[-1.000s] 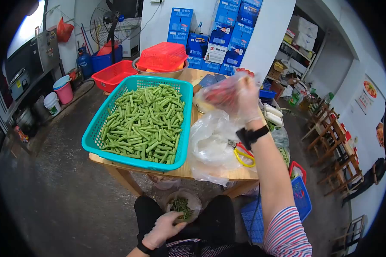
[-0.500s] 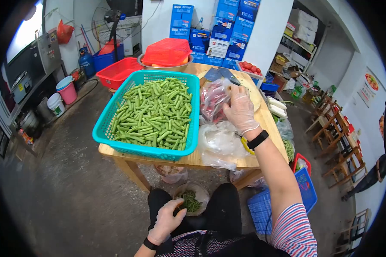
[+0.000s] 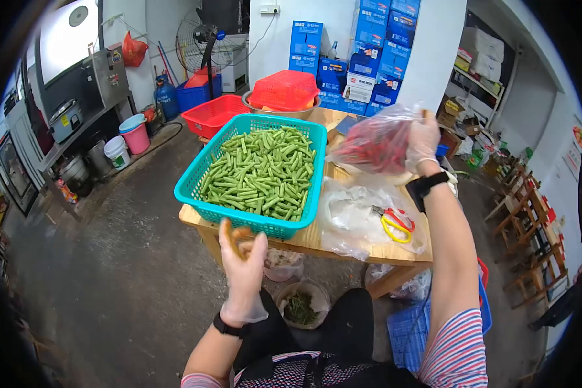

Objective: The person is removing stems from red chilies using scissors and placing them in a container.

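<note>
My right hand (image 3: 424, 141), in a clear glove, grips the top of a clear plastic bag (image 3: 374, 143) with long red things like chili peppers inside. The bag hangs above the right part of the wooden table. My left hand (image 3: 242, 268), also gloved, is below the front edge of a turquoise basket (image 3: 249, 224), its fingers apart and holding nothing. Cut green beans (image 3: 258, 171) fill the basket. A crumpled clear bag (image 3: 346, 213) lies on the table below the red one, with red-and-yellow scissors (image 3: 398, 226) on it.
Behind the basket are a red tray (image 3: 210, 116) and a metal bowl (image 3: 281, 111) under a red basket (image 3: 284, 89). Between my knees stands a bin (image 3: 320, 301) of green scraps. A blue crate (image 3: 407, 333) is at my right. Blue boxes (image 3: 375, 64) stack against the wall.
My right hand has lifted the bag of red things off the table, moving right and uncovering the scissors. My left hand has risen from the scrap bin towards the basket's front.
</note>
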Motion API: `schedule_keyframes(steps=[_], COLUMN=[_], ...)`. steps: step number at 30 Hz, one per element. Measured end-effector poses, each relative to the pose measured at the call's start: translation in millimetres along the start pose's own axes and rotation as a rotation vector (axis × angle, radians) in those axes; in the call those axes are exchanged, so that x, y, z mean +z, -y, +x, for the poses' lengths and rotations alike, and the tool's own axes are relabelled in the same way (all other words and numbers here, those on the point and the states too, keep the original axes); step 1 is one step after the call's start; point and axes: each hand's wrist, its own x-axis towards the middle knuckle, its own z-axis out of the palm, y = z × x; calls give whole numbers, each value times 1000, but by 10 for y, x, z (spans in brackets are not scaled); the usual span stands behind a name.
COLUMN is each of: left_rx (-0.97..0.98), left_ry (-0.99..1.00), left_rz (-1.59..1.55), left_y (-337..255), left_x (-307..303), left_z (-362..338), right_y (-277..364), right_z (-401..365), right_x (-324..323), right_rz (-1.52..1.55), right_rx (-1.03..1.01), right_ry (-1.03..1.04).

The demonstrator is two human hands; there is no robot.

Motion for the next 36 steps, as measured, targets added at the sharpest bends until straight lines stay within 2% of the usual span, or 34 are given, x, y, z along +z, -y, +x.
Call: schedule_keyframes(steps=[1,2,3,6,12,13,16,17,19,21,23,24,25,27,29,31,34,36], left_rx=[-4,-12,-11,198,103,101,39,35,30,0,447,546,639,733,814,680,766,841], left_ry=[-113,-225,-230,-366,-361,-355,-303,-286,-197,-202,-688,-593,-496,-72,362,570,668,700], left_rz=[-90,-178,-180,-147,9,17,-1,8,-39,-10,163,217,272,462,748,711,785,848], left_y=[2,18,68,95,94,74,12,11,-18,-126,-155,-188,-178,-25,-61,77,255,388], left_x=[110,183,205,184,-279,-311,-355,-402,-439,-329,-92,3,80,217,463,704,935,1042], left_z=[132,220,300,593,1082,1088,1128,1140,1108,905,639,444,226,-138,-306,-373,-310,-183], right_y=[-123,-261,-380,-422,-876,-958,-1243,-1312,-1219,-1432,-1614,-1500,-1464,-1289,-1219,-1222,-1360,-1423], right_z=[125,181,206,81,-68,-57,54,59,39,36,-23,-178,-298,-400,-510,-530,-410,-268], right_x=[-75,-147,-225,-675,-1297,-1328,-1415,-1413,-1397,-1306,-1225,-1223,-1176,-1263,-1285,-1356,-1351,-1374], right_rz=[-33,74,183,283,508,507,594,588,802,784,751,698,800,271,314,352,515,450], right_rx=[-10,-28,-51,4,102,111,26,40,135,102,112,156,225,83,82,74,263,250], right_ry=[-3,-29,-59,11,172,169,393,380,416,424,572,542,549,554,545,524,488,452])
